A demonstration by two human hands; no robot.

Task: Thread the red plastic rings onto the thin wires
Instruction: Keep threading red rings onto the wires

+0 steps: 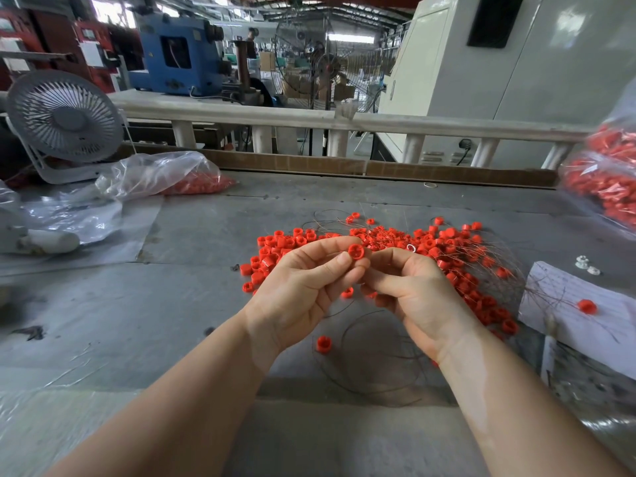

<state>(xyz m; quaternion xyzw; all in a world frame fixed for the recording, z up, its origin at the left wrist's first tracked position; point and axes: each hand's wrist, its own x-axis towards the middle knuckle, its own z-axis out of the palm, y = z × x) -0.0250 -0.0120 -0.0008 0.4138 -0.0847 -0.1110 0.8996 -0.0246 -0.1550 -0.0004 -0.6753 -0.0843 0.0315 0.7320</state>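
**Threading: early on, most of the pile still loose**

Left hand (pixel 303 287) pinches one red ring (pixel 354 251) between thumb and forefinger, open face turned toward the camera. Right hand (pixel 413 290) is curled up tight against it, fingertips meeting the left fingers (pixel 339 261) just beside the ring. It looks to be pinching a wire end, but the wire at the tips is too thin to make out, so I can't confirm the grasp.

Judgement on step: feeding a wire into this ring, or just about to. Can't tell if the wire is through yet.

Done, as far as visible:
- Some rings beyond and to the right of the fingers sit among thin wires (pixel 488 256) fanned across the pile; a few look strung, count unreadable.
- One ring on paper (pixel 586 306), well to the right of the right hand, seems to sit on a wire.
- Bag of strung rings (pixel 605 187) far right holds red parts with wires in it, probably finished output.

Left:
- Loose ring pile (pixel 275 249) just beyond the left fingers, dozens, no wire visible through them.
- Stray ring (pixel 323 344) below the hands on the tabletop (pixel 192 235), near a dark wire loop (pixel 375 356).
- Another bag of red rings (pixel 199 184), far beyond-left, not yet started.

Net: small fraction done, bulk remaining.
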